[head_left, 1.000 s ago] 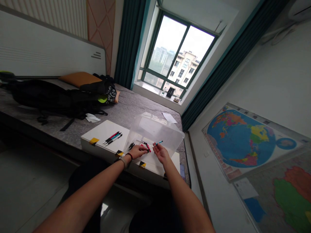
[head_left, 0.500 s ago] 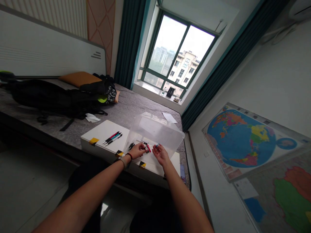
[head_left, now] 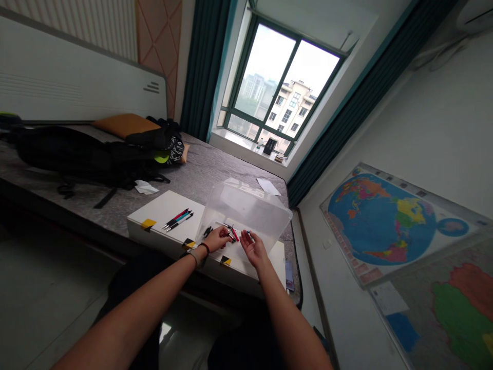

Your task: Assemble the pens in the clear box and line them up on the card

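Observation:
My left hand point(head_left: 216, 239) is over the clear plastic box, its thumb and fingers pinched on a thin dark pen part point(head_left: 231, 229) that points upward. To its right, my right hand point(head_left: 254, 251) is turned palm up. A small blue-tipped piece point(head_left: 249, 235) shows at its bent fingers; its exact kind is too small to make out. Between the hands lies a red pen part point(head_left: 235, 235). Black pen parts point(head_left: 208, 232) rest beside my left fingers. The translucent box point(head_left: 250, 205) is tipped on its side, with its opening toward me.
The plastic box rests on a white carton point(head_left: 154, 205) with yellow-black corner stickers. Several pens point(head_left: 178, 220) lie side by side on its left. Around it is a grey mattress point(head_left: 200, 154) with a black backpack point(head_left: 77, 154), crumpled tissue point(head_left: 145, 187) and white paper point(head_left: 268, 186).
My right hand has turned slightly more palm up, with its fingers shifted a little. The thin dark part in my left fingers now stands more upright. The pens on the left have not moved.

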### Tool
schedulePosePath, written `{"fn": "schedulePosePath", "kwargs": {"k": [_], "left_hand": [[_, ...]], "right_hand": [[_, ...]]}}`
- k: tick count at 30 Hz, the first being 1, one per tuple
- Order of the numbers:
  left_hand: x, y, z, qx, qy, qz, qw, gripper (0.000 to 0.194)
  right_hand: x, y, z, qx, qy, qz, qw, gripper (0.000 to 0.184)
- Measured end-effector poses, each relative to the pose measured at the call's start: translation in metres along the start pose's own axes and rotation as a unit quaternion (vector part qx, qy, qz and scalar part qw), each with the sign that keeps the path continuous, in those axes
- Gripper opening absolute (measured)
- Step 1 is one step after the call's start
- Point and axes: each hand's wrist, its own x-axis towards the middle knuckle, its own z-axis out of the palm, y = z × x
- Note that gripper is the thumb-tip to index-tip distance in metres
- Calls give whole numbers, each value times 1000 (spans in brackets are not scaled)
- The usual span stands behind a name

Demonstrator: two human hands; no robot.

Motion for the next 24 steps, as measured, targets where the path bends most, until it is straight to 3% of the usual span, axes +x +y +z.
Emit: {"fn": "schedulePosePath", "kwargs": {"k": [6, 12, 15, 24], "left_hand": [[-1, 3, 0, 4, -4, 10, 1000, 29], [-2, 3, -1, 11, -5, 11, 1000, 31], [-1, -1, -1, 8, -4, 15, 1000, 31], [-3, 4, -4, 64, -33, 23, 997, 24]], "right_hand": [[-8, -2, 0, 6, -21, 5, 1000, 15], [-24, 7, 6, -111, -74, -28, 991, 72], [-30, 15, 12, -165, -81, -48, 982, 87], [-22, 36, 15, -143, -45, -59, 987, 70]]}}
